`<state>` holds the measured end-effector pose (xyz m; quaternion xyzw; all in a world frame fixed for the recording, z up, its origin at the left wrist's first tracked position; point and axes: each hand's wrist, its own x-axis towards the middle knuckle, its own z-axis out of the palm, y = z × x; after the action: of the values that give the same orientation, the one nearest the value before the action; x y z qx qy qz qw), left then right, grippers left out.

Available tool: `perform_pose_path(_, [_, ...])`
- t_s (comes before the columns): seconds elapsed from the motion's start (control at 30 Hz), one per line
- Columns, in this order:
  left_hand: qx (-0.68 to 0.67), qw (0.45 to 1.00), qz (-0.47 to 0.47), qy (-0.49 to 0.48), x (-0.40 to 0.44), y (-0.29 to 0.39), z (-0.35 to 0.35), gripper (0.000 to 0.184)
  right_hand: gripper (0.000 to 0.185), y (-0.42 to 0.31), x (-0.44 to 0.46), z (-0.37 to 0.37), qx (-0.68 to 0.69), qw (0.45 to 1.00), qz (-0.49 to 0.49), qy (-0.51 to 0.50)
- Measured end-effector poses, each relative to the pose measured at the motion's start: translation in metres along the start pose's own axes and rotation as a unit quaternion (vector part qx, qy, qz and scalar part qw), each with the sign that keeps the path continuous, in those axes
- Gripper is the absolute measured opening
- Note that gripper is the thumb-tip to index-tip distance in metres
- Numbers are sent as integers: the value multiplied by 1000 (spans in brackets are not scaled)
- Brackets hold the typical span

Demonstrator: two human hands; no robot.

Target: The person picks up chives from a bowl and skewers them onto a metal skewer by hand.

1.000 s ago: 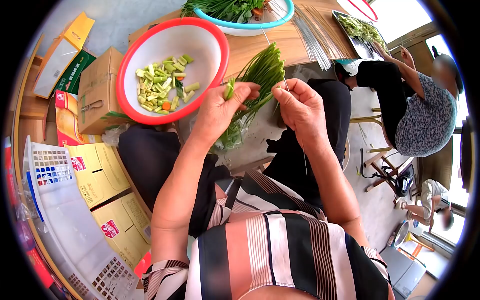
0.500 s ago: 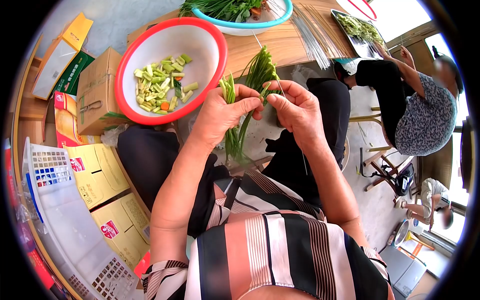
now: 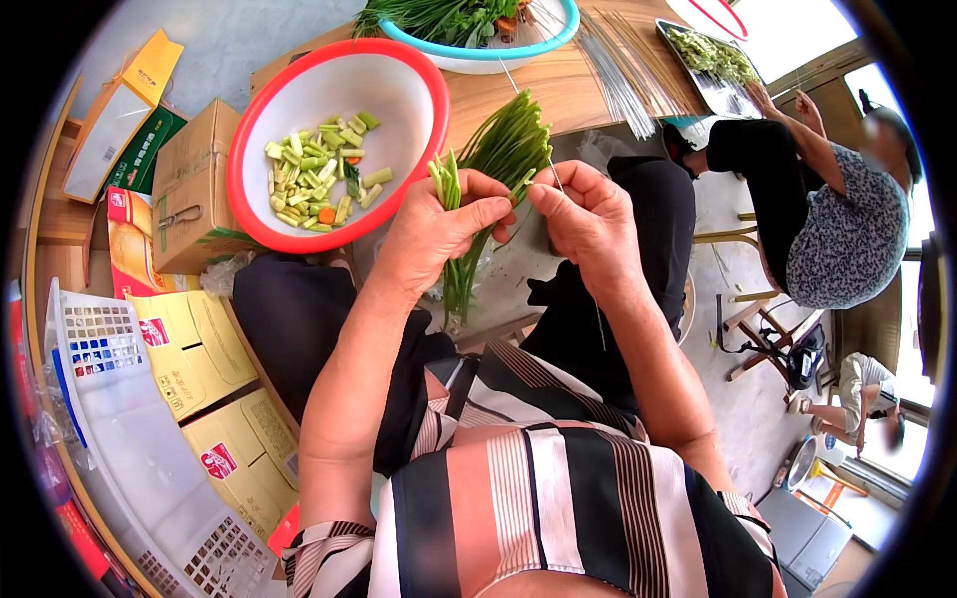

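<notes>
A bunch of long green stems is folded through my left hand, whose fingers wrap round it, with the tips hanging below. My right hand pinches a thin metal skewer close beside the stems; the skewer's lower end sticks out below the hand. Both hands nearly meet in front of my knees. To the left of them stands a white bowl with a red rim, holding cut green stalk pieces and a few orange bits.
On the wooden table are a blue-rimmed bowl of greens, loose skewers and a metal tray of chopped food. Cardboard boxes and a white plastic crate stand left. A co-worker sits right; another person is behind.
The stems have been regrouped in my left hand, and their cut ends now stand up over its fingers. My right hand has shifted slightly left with the skewer.
</notes>
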<state>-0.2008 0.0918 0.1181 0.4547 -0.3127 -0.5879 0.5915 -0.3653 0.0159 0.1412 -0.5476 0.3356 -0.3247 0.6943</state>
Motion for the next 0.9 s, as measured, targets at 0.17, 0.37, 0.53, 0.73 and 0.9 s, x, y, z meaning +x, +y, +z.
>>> perform_pose_path(0.17, [12,1000,8,-4,-1,3,-5,13,11,-5,-2,-2,-4,1000,1,5])
perform_pose_path(0.37, [4,999,25,40,-1,11,-22,13,8,-9,-8,-12,0,1000,6,6])
perform_pose_path(0.53, [-23,996,63,58,-1,15,-27,15,17,-8,-19,-20,-92,995,19,-16])
perform_pose_path(0.73, [-37,993,56,93,0,15,-25,19,20,-15,-40,-17,-159,984,36,-68])
perform_pose_path(0.9, [-50,991,66,101,0,16,-24,18,20,-20,-48,-13,-220,969,38,-104])
